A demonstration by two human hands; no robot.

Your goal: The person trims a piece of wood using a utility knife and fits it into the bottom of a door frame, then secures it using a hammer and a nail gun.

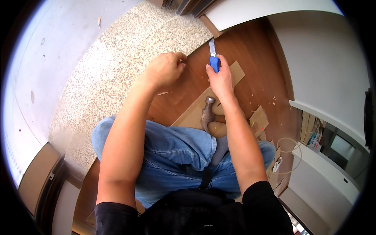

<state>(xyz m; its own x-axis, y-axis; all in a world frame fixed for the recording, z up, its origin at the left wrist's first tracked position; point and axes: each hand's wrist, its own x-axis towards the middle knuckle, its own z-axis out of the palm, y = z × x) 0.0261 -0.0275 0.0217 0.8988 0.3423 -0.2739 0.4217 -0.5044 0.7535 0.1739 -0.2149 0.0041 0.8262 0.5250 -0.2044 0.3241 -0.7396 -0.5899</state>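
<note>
My right hand (pixel 222 80) is closed around the blue handle of a utility knife (pixel 214 62). Its blade is out and points away from me, the tip by the far corner where the speckled stone slab (pixel 156 35) meets the brown wood floor (pixel 250 51). My left hand (pixel 166 68) is closed, fingers curled in at the slab's edge. Whatever it may pinch is hidden. A claw hammer (pixel 206 113) lies on a flat piece of cardboard (pixel 192 113), between my right forearm and my jeans-covered leg.
White panels (pixel 321 51) rise on the right. Below them is a pale cabinet (pixel 321 168) with a looped cable (pixel 300 156). Cardboard scraps (pixel 258 121) and wood chips (pixel 274 98) lie on the floor. A door frame (pixel 207 25) stands beyond the blade.
</note>
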